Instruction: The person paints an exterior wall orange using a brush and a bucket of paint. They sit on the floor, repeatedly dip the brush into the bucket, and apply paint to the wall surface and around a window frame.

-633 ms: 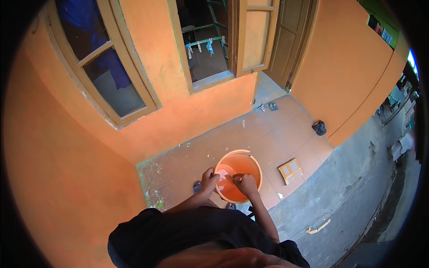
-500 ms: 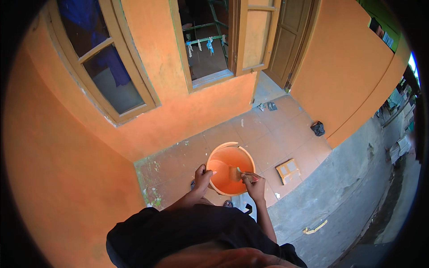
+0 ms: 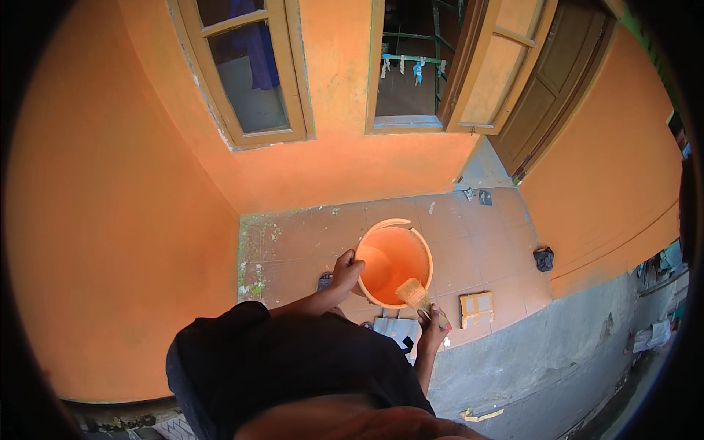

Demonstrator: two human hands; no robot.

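Note:
My left hand (image 3: 347, 270) is closed on the left rim of an orange bucket (image 3: 397, 248) held in front of me. Orange paint coats the inside of the bucket, whose rim has a broken gap at the far right. In my right hand (image 3: 431, 325) is a wide paintbrush (image 3: 415, 295), gripped by its handle. The brush's bristles carry orange paint and lie over the near right edge of the bucket. Whether they touch the rim I cannot tell.
An orange wall (image 3: 323, 170) with wooden-framed windows runs along the far side, and another rises on the left. On the tiled floor (image 3: 308, 238) lie a flat cardboard piece (image 3: 477, 309) and a black plastic bag (image 3: 543, 259). Grey concrete (image 3: 528, 359) borders the tiles.
The paintbrush has come up out of the bucket's inside to its near right rim. My view has swung left, and my left hand still grips the bucket.

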